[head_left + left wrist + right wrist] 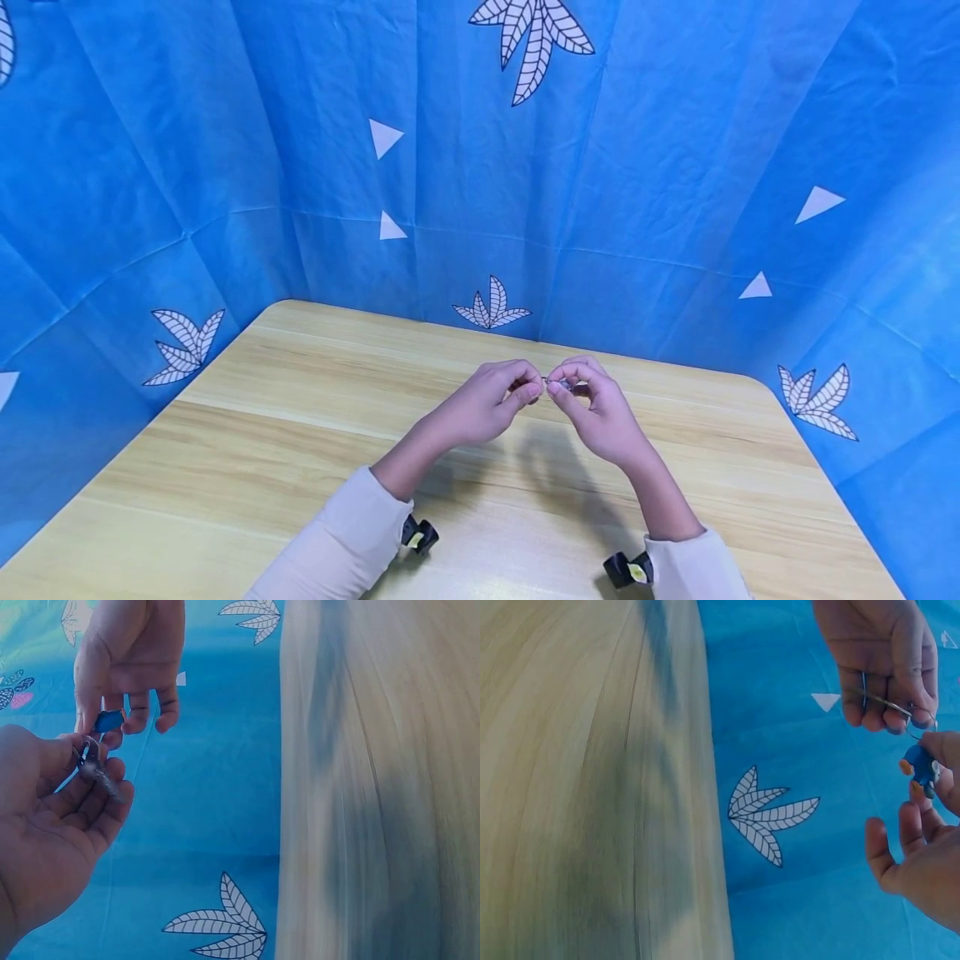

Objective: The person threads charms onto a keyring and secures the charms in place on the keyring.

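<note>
Both hands meet above the far half of the table. My left hand [491,402] pinches a metal split ring [922,733] between thumb and forefinger. From that ring a silvery key [103,778] hangs across the curled fingers of the left hand. My right hand [603,412] pinches a small blue figurine charm [921,766] with orange feet, joined to the ring. Thumb and forefinger cover part of the charm, while the other right fingers stay loosely bent. The two hands' fingertips are very close together around the ring.
A light wooden table [300,467] with rounded corners lies beneath the hands. Blue cloth [480,183] printed with white leaves and triangles hangs along its back and sides. A black wrist camera [420,536] sits at the left sleeve, another camera [628,571] at the right.
</note>
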The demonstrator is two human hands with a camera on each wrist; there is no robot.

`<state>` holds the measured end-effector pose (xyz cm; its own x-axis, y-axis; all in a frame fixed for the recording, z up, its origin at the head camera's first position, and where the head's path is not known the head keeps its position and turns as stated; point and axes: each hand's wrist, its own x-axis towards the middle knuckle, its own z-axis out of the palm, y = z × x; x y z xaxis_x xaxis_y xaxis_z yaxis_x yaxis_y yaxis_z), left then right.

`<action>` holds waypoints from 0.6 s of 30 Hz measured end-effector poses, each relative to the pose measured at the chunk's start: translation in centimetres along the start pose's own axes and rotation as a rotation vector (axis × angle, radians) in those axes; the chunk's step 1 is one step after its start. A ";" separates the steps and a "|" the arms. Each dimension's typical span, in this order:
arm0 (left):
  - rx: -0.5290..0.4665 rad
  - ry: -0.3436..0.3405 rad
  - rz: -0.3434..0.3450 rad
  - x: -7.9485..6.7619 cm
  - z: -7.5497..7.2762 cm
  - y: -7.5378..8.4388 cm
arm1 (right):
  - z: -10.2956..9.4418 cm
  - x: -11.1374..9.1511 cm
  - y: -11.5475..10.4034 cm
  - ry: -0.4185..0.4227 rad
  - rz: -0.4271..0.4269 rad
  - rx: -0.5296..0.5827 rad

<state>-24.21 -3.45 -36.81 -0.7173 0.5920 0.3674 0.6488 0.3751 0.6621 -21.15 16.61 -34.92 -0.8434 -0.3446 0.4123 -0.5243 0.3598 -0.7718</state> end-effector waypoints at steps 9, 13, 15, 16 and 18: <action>0.003 -0.002 0.004 -0.1 -0.3 0.1 | 0.0 0.0 -0.6 0.093 -0.114 -0.102; 0.001 0.003 0.005 -0.1 -0.5 0.3 | 0.0 0.0 -0.8 0.109 -0.116 -0.120; -0.007 0.004 0.007 -0.1 -0.5 0.4 | 0.0 0.0 -0.9 0.113 -0.114 -0.123; -0.011 0.005 0.007 -0.1 -0.5 0.4 | 0.0 0.0 -0.9 0.115 -0.114 -0.124; -0.023 0.008 0.012 -0.1 -0.5 0.4 | 0.0 -0.1 -0.9 0.120 -0.112 -0.122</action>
<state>-24.03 -3.70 -36.28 -0.7118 0.5903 0.3806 0.6511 0.3513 0.6727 -20.60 16.31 -34.22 -0.7832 -0.2850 0.5527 -0.6197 0.4302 -0.6564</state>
